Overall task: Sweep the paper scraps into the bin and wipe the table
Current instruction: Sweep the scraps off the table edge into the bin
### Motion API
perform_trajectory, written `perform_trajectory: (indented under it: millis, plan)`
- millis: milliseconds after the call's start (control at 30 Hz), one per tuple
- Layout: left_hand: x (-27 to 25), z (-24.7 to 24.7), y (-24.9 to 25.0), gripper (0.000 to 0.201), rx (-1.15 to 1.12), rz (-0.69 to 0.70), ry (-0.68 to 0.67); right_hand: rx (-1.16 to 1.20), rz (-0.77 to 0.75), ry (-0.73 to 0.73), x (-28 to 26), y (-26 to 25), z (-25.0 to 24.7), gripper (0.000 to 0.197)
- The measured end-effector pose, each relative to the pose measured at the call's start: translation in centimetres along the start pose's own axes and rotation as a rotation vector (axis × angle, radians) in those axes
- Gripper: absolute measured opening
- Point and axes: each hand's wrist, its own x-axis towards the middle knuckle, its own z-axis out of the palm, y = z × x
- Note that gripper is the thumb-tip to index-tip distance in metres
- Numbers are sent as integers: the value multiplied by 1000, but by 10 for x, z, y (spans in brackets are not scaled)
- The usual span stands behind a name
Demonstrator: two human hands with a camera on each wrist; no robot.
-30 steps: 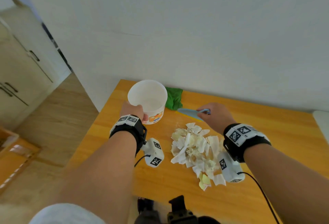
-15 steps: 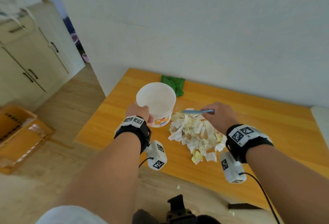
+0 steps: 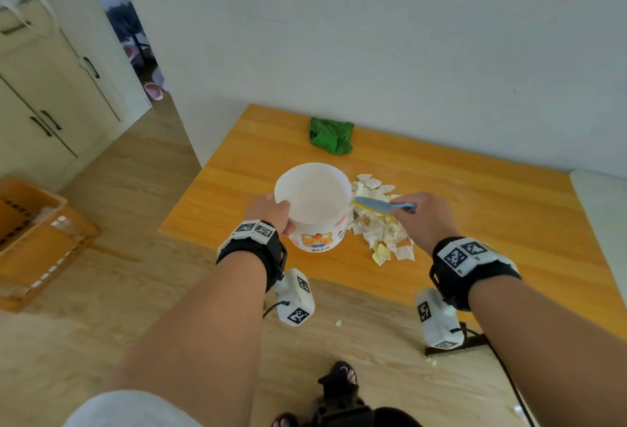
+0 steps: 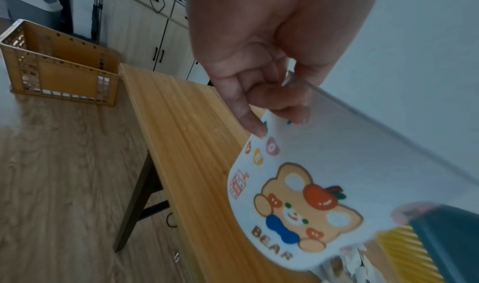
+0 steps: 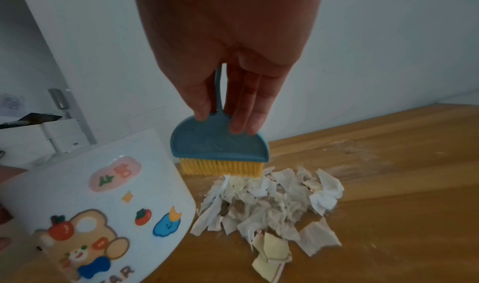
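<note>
The wooden counter (image 3: 475, 209) stands against a white wall, a green cloth (image 3: 331, 136) near its back edge. The left hand (image 3: 269, 211) grips the rim of the white bin (image 3: 314, 209) at the counter's front edge; the right hand (image 3: 420, 219) holds a blue brush (image 5: 220, 144) over the paper scraps (image 5: 269, 203) beside the bin. An orange crate (image 3: 30, 240) sits on the wooden floor

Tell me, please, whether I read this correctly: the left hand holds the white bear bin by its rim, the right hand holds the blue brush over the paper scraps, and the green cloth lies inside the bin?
One detail is wrong. The head view shows the green cloth lying on the table near the wall, behind the bin, not inside it. The rest stands: the left hand holds the rim, and the right hand holds the blue brush over the paper scraps.
</note>
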Motion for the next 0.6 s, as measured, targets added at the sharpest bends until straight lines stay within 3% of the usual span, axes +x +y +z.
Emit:
perform_trajectory:
  millis: [100, 400, 500, 600]
  plan:
    - [-15, -3, -9, 19, 39, 42, -26, -27, 23, 27, -20, 3, 0, 24]
    - [-42, -1, -16, 23, 119, 83, -165, -53, 102, 80, -56, 4, -17, 26]
    - [-46, 0, -18, 47, 206, 43, -230, -45, 117, 85, -57, 5, -20, 26]
    - [-53, 4, -19, 51, 329, 23, -303, -36, 119, 71, -58, 7, -21, 24]
